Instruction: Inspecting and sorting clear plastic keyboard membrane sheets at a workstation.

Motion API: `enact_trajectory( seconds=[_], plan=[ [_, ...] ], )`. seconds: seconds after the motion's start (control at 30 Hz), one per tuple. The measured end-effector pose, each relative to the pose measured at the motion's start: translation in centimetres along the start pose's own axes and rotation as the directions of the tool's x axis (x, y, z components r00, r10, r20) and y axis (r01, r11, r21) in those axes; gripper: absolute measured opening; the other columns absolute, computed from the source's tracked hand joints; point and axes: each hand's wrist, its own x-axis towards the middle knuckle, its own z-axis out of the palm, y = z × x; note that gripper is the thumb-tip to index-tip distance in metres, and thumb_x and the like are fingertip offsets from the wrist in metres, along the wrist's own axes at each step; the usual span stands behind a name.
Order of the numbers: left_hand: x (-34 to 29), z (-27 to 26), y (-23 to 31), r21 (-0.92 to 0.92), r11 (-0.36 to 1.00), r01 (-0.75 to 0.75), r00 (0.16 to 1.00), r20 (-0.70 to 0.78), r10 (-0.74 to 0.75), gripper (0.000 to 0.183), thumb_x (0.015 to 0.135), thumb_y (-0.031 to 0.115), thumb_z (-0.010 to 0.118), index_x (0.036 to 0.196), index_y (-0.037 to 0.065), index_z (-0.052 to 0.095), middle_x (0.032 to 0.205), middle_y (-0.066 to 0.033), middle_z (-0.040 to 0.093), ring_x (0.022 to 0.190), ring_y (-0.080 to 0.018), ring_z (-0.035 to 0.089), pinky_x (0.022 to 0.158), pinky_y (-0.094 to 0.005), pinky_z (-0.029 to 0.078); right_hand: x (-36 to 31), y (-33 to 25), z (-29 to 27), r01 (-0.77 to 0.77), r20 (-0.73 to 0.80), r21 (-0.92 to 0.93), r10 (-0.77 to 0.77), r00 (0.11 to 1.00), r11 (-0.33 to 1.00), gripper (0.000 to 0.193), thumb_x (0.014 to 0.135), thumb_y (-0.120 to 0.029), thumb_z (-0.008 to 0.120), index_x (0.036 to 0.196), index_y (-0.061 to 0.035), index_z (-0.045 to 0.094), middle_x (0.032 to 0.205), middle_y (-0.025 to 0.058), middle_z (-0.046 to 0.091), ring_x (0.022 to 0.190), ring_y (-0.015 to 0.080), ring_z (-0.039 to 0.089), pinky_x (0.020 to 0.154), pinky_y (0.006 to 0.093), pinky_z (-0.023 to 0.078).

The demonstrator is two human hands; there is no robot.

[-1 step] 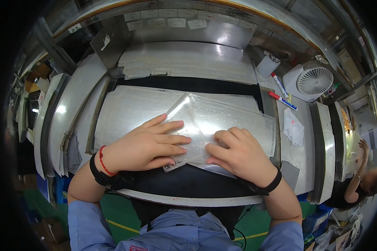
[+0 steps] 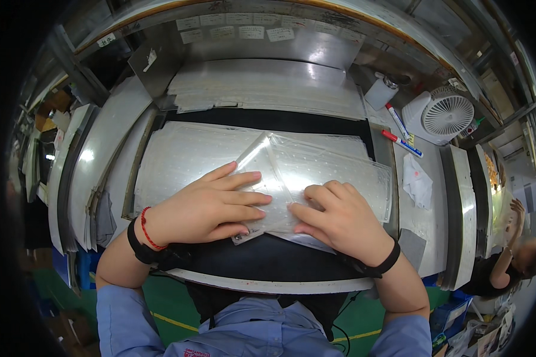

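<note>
Several thin shiny sheets with rows of small dots lie overlapping on a black mat. An angled upper sheet comes to a point at the far middle. My left hand lies flat on it, fingers spread and pointing right. My right hand rests on the right-hand sheet, its fingers curled. The index fingertip presses by the slanting seam where sheets overlap, and the thumb sits lower, near the front edge. What lies under the right palm is hidden.
Stacked metal sheets stand behind the mat, with more plates at left. To the right are a white fan, a bottle, markers and a crumpled white cloth. Another person is at far right.
My right index fingertip has slid slightly left across the sheet. My left hand and the sheets look unmoved.
</note>
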Motion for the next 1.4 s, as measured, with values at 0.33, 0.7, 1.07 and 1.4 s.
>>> enact_trajectory(
  seconds=[0.33,0.7,1.07,1.4],
  plan=[
    [-0.05,-0.01,-0.02,0.0,1.0,0.005,1.0,0.005,-0.005,0.031,0.084,0.025,0.071,0.114,0.016,0.069,0.137,0.0028,0.057,0.139,-0.03,0.039,0.114,-0.0559,0.027,-0.06,-0.05,-0.44,-0.037,0.043,0.026,0.036,0.998,0.999,0.028,0.081,-0.033,0.07,0.101,-0.0141,0.065,0.101,0.0053,0.058,0.087,0.0236,0.055,0.075,0.035,0.046],
    [-0.07,0.01,-0.04,0.001,1.0,0.008,1.0,0.011,-0.008,0.031,0.084,0.025,0.071,0.115,0.017,0.068,0.138,0.0029,0.057,0.139,-0.03,0.039,0.114,-0.0556,0.027,-0.18,0.18,-0.55,-0.03,0.03,0.04,0.029,0.999,0.999,0.029,0.08,-0.033,0.071,0.101,-0.0138,0.065,0.1,0.0053,0.059,0.086,0.0238,0.056,0.074,0.0347,0.046],
    [-0.09,-0.05,0.1,0.0,1.0,0.013,1.0,0.013,-0.013,0.032,0.084,0.026,0.071,0.115,0.017,0.068,0.138,0.0028,0.057,0.139,-0.0301,0.038,0.114,-0.056,0.027,-0.2,0.0,-0.64,-0.02,0.057,0.023,0.019,0.998,1.0,0.031,0.08,-0.034,0.07,0.103,-0.0143,0.066,0.1,0.0044,0.059,0.086,0.0226,0.056,0.073,0.0345,0.046],
    [-0.08,-0.06,0.03,-0.003,1.0,0.009,1.0,0.009,-0.008,0.032,0.084,0.025,0.071,0.115,0.017,0.068,0.138,0.0025,0.057,0.139,-0.0305,0.039,0.114,-0.0562,0.027,-0.21,0.17,-0.33,-0.044,0.053,0.021,0.043,0.998,0.999,0.038,0.08,-0.041,0.069,0.107,-0.0145,0.066,0.101,0.0054,0.059,0.087,0.0237,0.056,0.074,0.035,0.046]
  ],
)
